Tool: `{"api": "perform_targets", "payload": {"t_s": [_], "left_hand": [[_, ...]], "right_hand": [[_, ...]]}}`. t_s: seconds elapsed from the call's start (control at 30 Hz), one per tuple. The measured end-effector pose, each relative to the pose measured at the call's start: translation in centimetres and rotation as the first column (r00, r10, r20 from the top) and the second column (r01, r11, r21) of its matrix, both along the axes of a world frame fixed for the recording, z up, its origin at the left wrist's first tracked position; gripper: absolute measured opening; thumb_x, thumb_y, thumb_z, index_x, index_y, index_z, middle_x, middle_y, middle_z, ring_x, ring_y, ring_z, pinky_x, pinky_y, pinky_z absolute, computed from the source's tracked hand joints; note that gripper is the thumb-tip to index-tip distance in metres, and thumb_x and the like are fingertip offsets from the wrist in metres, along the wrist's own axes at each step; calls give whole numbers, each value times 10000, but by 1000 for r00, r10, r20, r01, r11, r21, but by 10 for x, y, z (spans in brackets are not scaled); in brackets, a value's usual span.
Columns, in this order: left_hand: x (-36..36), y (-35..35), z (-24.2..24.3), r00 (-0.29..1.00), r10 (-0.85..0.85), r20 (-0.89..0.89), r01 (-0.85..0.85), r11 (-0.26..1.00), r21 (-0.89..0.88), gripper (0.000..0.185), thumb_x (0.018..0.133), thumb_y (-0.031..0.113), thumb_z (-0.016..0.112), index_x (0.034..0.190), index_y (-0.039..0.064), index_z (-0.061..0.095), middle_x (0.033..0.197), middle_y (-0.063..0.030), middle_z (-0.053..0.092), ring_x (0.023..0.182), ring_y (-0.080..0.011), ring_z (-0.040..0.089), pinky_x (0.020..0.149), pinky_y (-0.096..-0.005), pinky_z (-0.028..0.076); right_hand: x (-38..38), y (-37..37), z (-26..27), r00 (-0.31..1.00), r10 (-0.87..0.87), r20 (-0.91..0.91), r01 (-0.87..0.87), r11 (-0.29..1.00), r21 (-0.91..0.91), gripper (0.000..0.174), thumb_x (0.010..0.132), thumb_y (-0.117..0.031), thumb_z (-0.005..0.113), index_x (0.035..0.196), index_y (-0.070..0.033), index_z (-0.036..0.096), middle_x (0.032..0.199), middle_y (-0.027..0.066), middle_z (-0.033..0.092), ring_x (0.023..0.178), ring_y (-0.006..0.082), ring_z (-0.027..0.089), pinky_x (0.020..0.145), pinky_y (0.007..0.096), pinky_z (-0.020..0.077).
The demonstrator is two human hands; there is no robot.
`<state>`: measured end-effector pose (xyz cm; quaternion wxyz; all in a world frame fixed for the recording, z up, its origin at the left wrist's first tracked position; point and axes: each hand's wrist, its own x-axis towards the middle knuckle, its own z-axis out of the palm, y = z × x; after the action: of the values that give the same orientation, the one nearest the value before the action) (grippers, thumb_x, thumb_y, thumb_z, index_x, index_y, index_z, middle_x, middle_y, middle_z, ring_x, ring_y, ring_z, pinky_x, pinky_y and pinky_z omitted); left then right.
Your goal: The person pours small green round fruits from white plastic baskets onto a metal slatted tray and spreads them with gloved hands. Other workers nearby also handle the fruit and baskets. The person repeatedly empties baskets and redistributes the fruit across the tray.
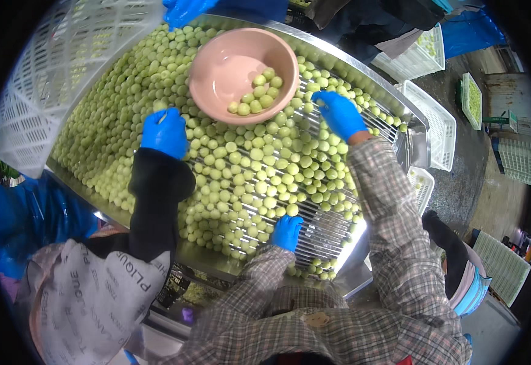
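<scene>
My right hand (338, 114), in a blue glove, reaches over the slotted metal sorting table (324, 228) to the right of a pink plastic basin (215, 68). Its fingertips are at the round green fruits (322, 82); whether they hold one cannot be told. Near the table's close edge my left hand (287, 232), also gloved in blue, has its fingers bent beside the fruits, and I cannot see what is in them. The basin rests on the fruits and holds several green fruits (256, 102) in its lower right part.
At my left a co-worker's blue-gloved hand (165, 133) is over the fruits. Another blue-gloved hand (185, 11) shows at the top. White perforated plastic crates stand at the upper left (32, 118) and beyond the table's right end (434, 123). A raised metal rim (347, 57) borders the table.
</scene>
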<state>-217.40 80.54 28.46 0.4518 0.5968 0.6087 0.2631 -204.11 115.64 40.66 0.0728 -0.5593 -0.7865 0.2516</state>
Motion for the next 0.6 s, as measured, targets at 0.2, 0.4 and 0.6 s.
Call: {"api": "perform_targets", "payload": {"t_s": [0.2, 0.4, 0.6], "left_hand": [[-5, 3, -5, 991, 115, 63, -117, 993, 32, 213, 871, 127, 670, 1078, 160, 636, 1070, -182, 581, 953, -416, 574, 816, -511, 487], [-6, 4, 4, 993, 38, -108, -32, 998, 60, 232, 852, 112, 687, 1075, 155, 636, 1041, -163, 582, 943, -405, 575, 804, -495, 487], [-6, 7, 5, 998, 50, -37, -48, 996, 73, 242, 851, 101, 687, 1084, 142, 634, 1053, -166, 584, 968, -402, 574, 813, -495, 490]], "right_hand": [[-84, 22, 67, 865, 126, -486, -58, 987, 151, 438, 884, -150, 702, 1308, -109, 602, 1208, 167, 656, 1013, 278, 675, 852, 390, 560], [28, 2, -10, 981, -186, -58, 191, 977, 89, 250, 923, -134, 607, 1147, -111, 713, 1024, 138, 731, 857, 257, 720, 794, 369, 569], [38, -49, -83, 946, -15, 324, 4, 999, 35, 218, 895, -129, 531, 1075, -74, 640, 966, 215, 673, 892, 385, 684, 735, 491, 546]]}}
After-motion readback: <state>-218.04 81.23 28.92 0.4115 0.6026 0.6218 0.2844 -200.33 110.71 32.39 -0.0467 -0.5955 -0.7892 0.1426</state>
